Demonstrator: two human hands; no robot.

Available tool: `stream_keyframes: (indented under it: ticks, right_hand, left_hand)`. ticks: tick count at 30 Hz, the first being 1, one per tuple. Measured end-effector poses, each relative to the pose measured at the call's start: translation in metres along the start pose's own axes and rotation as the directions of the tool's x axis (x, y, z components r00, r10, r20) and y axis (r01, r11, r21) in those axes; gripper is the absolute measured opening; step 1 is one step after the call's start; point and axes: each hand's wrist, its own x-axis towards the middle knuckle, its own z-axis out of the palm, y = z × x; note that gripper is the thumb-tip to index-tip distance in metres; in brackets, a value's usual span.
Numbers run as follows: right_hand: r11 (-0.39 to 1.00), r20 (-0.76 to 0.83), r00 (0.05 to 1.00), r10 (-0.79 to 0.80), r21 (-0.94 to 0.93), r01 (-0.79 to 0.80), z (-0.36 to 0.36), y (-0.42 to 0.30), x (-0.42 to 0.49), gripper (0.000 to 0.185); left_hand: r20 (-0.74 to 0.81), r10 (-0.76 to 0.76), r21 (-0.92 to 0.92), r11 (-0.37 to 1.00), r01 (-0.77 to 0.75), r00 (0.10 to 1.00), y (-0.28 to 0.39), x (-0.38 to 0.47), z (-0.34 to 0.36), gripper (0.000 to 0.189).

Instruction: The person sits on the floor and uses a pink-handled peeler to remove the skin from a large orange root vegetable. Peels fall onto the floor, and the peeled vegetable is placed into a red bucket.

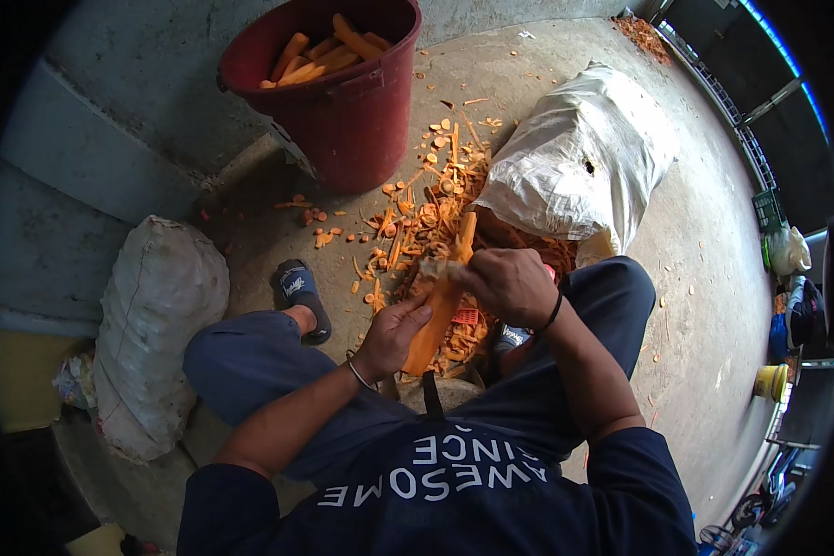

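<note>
A large orange carrot (432,332) slants across my lap, its narrow end pointing away from me. My left hand (397,332) grips its side near the thick end. Above it, my right hand (513,283) is closed on a blurred tool, seemingly a peeler (439,268), that lies across the carrot's upper part. The tool's exact shape cannot be told. Under and beyond the hands spreads a heap of carrot peelings and cut ends (417,233) on the floor. Carrots (330,52) without their skins fill the top of a dark red plastic bucket (361,132).
A white woven sack (584,153) lies beyond my right knee, with orange-brown matter at its mouth. Another full white sack (160,333) stands left of my left knee. A grey wall (146,76) rises behind the bucket. Yellow buckets (771,382) and crates line the far right edge.
</note>
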Motion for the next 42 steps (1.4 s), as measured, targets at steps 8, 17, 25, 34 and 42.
stream_keyframes:
  ticks: [8,17,25,34,42]
  right_hand:
    - [0.949,-0.072,0.947,0.313,0.07,-0.308,0.001,0.015,0.018,0.05]
    - [0.475,-0.063,0.812,0.58,0.836,-0.275,-0.018,0.105,0.036,0.027]
    - [-0.044,0.205,0.937,0.283,0.979,-0.201,0.024,0.05,0.026,0.025]
    - [-0.268,0.092,0.977,0.193,0.963,-0.038,0.016,0.065,0.038,0.036]
    - [-0.256,0.108,0.971,0.213,0.965,-0.051,0.019,0.063,0.047,0.042]
  left_hand:
    - [0.056,-0.042,0.052,0.998,0.039,0.998,0.003,-0.005,0.001,0.047]
    - [-0.003,0.243,0.318,0.92,-0.23,0.97,-0.002,-0.004,0.003,0.068]
    - [-0.071,0.424,0.639,0.714,-0.285,0.903,0.028,-0.002,-0.005,0.082]
    - [0.06,-0.135,-0.369,0.918,0.147,0.989,0.022,0.017,-0.028,0.048]
    - [0.169,-0.103,-0.512,0.84,0.177,0.98,0.02,0.022,-0.015,0.043]
